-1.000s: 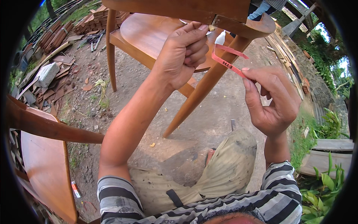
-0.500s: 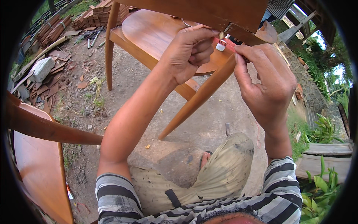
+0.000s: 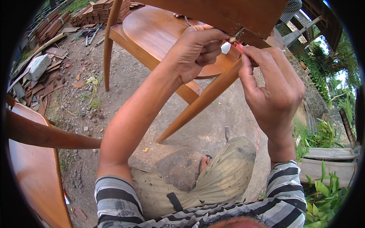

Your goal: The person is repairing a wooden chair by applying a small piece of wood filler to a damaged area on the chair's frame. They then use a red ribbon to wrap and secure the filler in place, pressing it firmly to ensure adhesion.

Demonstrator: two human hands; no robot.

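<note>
While right hand [image 3: 272, 87] pinches red strip [image 3: 237, 46], lengthwise up-left, left hand [image 3: 197, 51] pinches pale bit [image 3: 232, 39]

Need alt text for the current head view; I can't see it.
At a cracked joint on a wooden chair, a person's right hand pinches a red strip, with the left hand close by at a small pale bit. Behind are bare ground and stacked reddish bricks.

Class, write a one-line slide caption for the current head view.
Outdoors, by a brown wooden chair, the right hand pinches a red strip close to the left hand.
</note>
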